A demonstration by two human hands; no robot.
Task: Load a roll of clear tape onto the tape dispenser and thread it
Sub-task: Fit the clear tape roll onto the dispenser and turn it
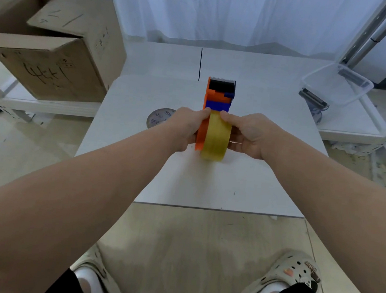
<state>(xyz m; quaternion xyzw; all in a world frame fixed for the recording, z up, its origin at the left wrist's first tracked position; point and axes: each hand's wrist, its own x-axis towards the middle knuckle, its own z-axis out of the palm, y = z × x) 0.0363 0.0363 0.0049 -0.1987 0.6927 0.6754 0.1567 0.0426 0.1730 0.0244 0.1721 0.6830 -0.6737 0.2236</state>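
An orange and blue tape dispenser (pixel 217 95) stands on edge on the white table (pixel 253 185), its toothed cutter end pointing away from me. A yellowish clear tape roll (pixel 215 139) sits against the dispenser's orange side plate at the near end. My left hand (pixel 186 129) grips the orange plate from the left, thumb at the roll's top. My right hand (pixel 246 134) holds the roll from the right, thumb on its top edge. The roll's hub is hidden.
A second tape roll (pixel 158 118) lies flat on the table just left of my left hand. Cardboard boxes (pixel 56 50) fill a shelf at the left. A clear plastic bin (pixel 337 83) sits on a shelf at the right.
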